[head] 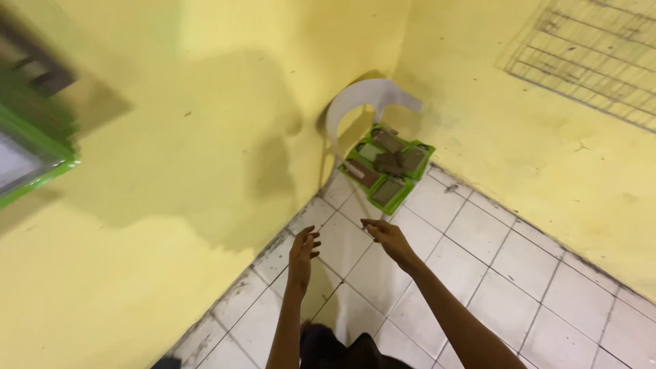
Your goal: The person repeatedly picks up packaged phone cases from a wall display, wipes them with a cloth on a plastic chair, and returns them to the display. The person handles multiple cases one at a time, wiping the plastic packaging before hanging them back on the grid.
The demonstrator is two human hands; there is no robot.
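While both my hands hang empty over the pale tiled floor (pixel 478 260), nothing is gripped.

My left hand (pixel 303 251) has its grip loosely curled, my right hand (pixel 387 237) fingers spread, both short of the stack of green-framed flat trays with brown panels (pixel 387 166) in the corner. They look light, stiff, smooth-edged; I judge a frame edge the best hold. Behind leans a thin white curved sheet (pixel 355 102) against matte yellow walls (pixel 205 137).

Yellow walls (pixel 205 102), white tiled floor (pixel 492 260) — corner, green-framed window (pixel 27 157)
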